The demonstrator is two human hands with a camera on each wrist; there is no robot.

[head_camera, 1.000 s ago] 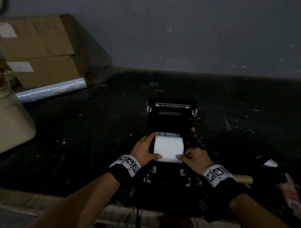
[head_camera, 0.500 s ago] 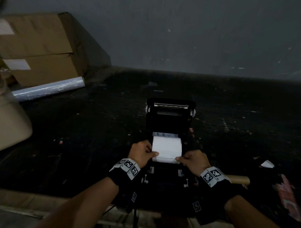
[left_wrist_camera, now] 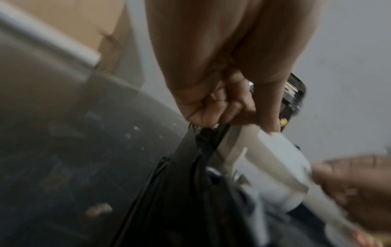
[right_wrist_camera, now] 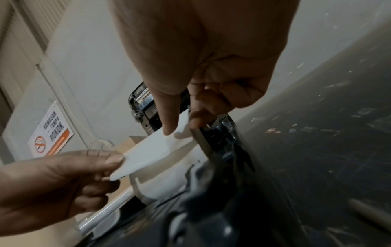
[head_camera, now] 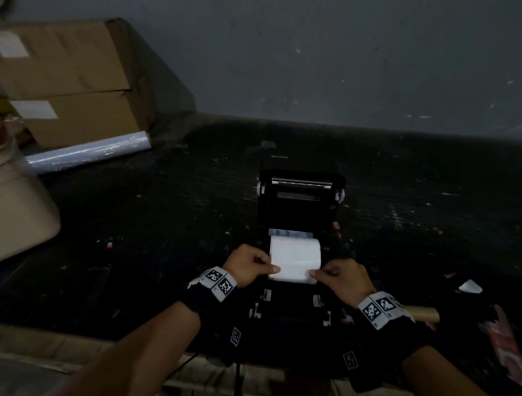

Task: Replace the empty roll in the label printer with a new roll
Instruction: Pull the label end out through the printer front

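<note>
The label printer (head_camera: 297,217) sits open on the dark bench (head_camera: 164,224), lid tipped up toward the far wall. A new white roll (head_camera: 294,255) lies in its bay, paper drawn toward the near edge. The left hand (head_camera: 247,265) pinches the sheet's left corner, thumb on top; the right hand (head_camera: 344,279) pinches the right corner. A bare cardboard core (head_camera: 421,312) lies just right of the printer. Cardboard boxes (head_camera: 65,81) stand far left.
</note>
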